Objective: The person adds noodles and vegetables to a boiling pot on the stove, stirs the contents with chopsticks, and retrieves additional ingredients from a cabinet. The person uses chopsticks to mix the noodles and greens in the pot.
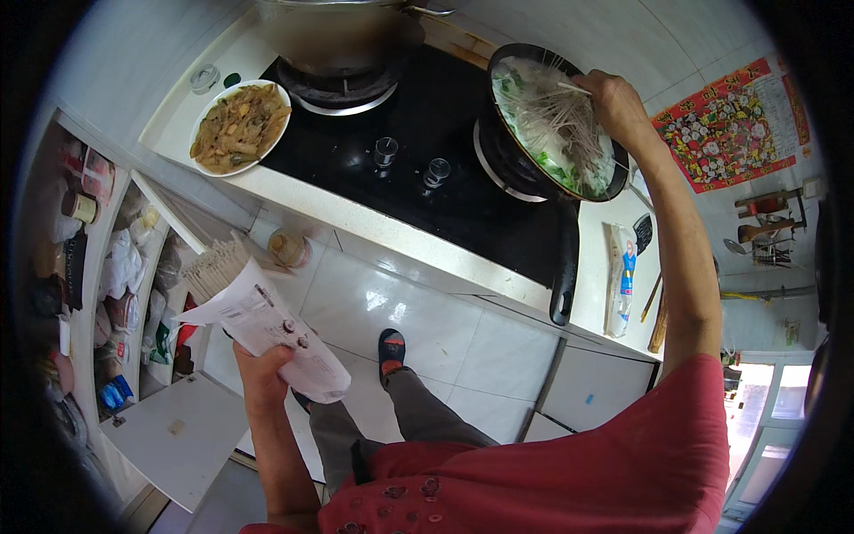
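Observation:
My left hand (263,370) holds a paper packet (287,340) of dry noodles (217,268), its torn top end open with the noodle ends showing. Over the right rim of a black frying pan (505,130) is my right hand (610,100), its fingers closed on something pale and thin, perhaps noodles. In the pan, more thin dry noodles (557,120) lie fanned over whitish steaming liquid with green leaves (567,179). The pan sits on the right burner of a black glass hob (427,143), its handle pointing towards me.
A plate of cooked food (240,130) stands left of the hob, near a large pot (340,40) on the left burner. Right of the hob lie a plastic packet (620,280), a black slotted utensil (642,233) and chopsticks (650,300). A low cupboard door (180,434) hangs open at the left.

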### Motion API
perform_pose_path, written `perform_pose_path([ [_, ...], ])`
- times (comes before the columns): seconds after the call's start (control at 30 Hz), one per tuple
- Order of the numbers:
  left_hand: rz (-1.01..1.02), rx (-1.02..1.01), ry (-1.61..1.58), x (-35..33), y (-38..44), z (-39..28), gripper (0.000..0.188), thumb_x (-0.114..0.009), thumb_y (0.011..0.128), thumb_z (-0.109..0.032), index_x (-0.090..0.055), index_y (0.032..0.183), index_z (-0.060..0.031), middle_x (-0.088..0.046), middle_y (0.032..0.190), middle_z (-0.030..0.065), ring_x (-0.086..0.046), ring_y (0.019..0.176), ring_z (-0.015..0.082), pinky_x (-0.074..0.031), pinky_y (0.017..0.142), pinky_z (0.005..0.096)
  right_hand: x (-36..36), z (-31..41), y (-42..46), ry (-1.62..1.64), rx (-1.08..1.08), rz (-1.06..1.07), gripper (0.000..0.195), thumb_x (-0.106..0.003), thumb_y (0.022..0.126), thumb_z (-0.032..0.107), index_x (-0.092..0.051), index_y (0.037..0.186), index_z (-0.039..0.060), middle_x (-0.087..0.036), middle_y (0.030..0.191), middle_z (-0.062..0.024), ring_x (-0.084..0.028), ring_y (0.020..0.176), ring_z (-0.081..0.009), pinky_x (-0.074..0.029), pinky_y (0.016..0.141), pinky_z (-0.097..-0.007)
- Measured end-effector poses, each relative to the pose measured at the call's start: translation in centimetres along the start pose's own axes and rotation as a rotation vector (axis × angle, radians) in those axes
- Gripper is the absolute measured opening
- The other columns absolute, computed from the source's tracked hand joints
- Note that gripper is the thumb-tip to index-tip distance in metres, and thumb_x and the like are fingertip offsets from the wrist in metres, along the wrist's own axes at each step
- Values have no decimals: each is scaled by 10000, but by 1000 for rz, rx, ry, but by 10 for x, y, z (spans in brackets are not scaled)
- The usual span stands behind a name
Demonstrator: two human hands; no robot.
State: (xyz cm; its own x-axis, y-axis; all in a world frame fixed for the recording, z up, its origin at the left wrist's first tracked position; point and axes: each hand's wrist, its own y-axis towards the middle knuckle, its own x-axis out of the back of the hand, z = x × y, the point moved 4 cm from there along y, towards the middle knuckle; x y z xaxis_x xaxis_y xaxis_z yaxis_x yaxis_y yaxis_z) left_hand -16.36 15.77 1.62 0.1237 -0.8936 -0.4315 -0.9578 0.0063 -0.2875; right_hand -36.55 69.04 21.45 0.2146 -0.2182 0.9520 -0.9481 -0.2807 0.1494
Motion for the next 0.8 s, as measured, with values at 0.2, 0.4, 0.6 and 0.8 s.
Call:
perform_pose_path([
  [0.2, -7, -62, -30, 36, -12, -1, 645, -770, 667, -149, -525, 1235, 32, -688, 1006, 139, -702, 876, 258, -591, 771, 385, -10, 16, 31, 119, -75, -30, 506, -515, 886, 22, -535, 1388, 85, -606, 1245, -274, -597, 1116, -445, -502, 919, -486],
  [0.4, -82, 14, -133, 86, -33, -16, 540, -790, 622, -1, -643, 1140, 42, -714, 1018, 135, -706, 915, 236, -578, 833, 382, -32, -17, 11, 106, -60, 212, 631, -655, 932, 277, -432, 1456, 4, -518, 1422, -243, -503, 1323, -336, -390, 1091, -402],
  [0.6, -130, -165, -282, 167, -62, -44, 572, -845, 689, -15, -628, 1218, -14, -717, 1110, 94, -694, 1009, 219, -560, 906, 368, -2, -29, -40, -204, -230, 14, 792, -686, 874, 100, -270, 1545, 41, -477, 1426, -299, -482, 1301, -441, -426, 1046, -458],
  [0.8, -331, -306, -313, 249, -88, -60, 560, -836, 721, -42, -614, 1233, -9, -701, 1152, 105, -691, 1024, 230, -583, 876, 386, 29, 77, -31, -443, -291, -104, 635, -628, 936, 137, -344, 1491, 17, -565, 1311, -269, -560, 1176, -415, -470, 959, -467],
])
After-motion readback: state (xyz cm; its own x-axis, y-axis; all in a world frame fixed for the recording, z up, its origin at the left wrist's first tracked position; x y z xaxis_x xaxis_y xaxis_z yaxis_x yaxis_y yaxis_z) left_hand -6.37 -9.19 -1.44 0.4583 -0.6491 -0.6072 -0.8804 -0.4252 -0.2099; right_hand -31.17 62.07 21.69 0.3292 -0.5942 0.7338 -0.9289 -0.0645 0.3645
